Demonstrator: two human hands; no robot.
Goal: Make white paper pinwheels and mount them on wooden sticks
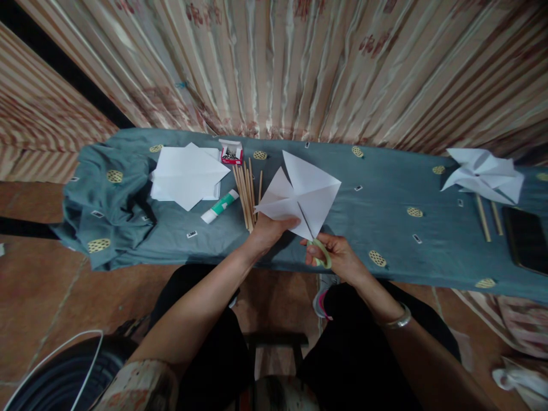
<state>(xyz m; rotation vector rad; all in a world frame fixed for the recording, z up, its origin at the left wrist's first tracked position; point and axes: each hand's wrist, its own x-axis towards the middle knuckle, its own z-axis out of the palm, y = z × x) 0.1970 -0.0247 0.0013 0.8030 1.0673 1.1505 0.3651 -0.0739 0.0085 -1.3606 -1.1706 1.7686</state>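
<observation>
A square sheet of white paper (pixel 314 188) with slits running in from its corners is held above the cloth-covered table. My left hand (pixel 274 228) grips its lower left part, thumb on top, the other fingers hidden beneath. In my right hand (pixel 336 254) is a pair of scissors (pixel 324 256) with pale green handles. Their blades lie along a cut at the paper's near corner. Just left of the paper, a bundle of thin wooden sticks (pixel 245 194) rests on the cloth.
Left on the blue-green cloth (pixel 385 200) lie stacked white sheets (pixel 184 174), a glue stick (pixel 220 206) and an open red box of small metal pieces (pixel 232 153). Far right are white paper pinwheels (pixel 486 174) on sticks and a black phone (pixel 526 240). A pleated curtain (pixel 274 68) hangs behind.
</observation>
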